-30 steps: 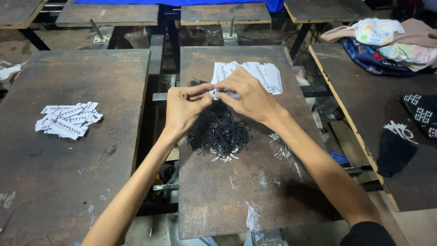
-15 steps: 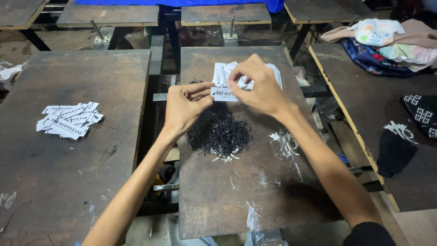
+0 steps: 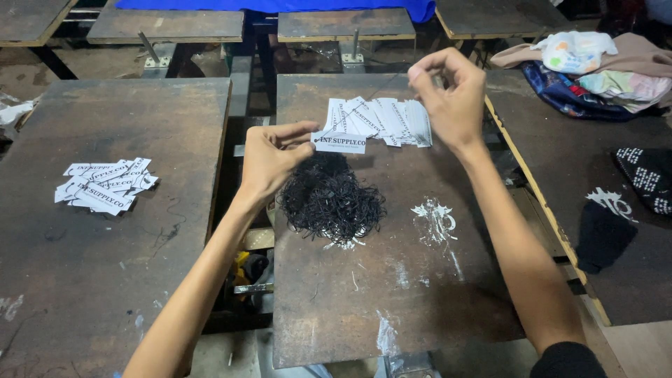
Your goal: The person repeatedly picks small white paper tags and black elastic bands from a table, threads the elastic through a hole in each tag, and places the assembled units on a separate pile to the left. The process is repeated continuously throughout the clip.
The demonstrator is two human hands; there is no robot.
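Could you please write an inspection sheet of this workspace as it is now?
Surface: dark, stained middle board.
Job's things: white tag; thin black string runs from it up to the right hand; black string heap; tag row.
Clutter: tag pile on left board; clothes at right.
Grips: left hand pinches tag; right hand pinches string, raised.
Cables: nothing seen.
Surroundings: more boards behind, blue cloth.

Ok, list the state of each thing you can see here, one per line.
left hand: pinching white paper tag
right hand: raised, pulling thin black string taut
black string heap: loose, tangled
white tag row: fanned behind the heap
left tag pile: scattered
clothes: crumpled
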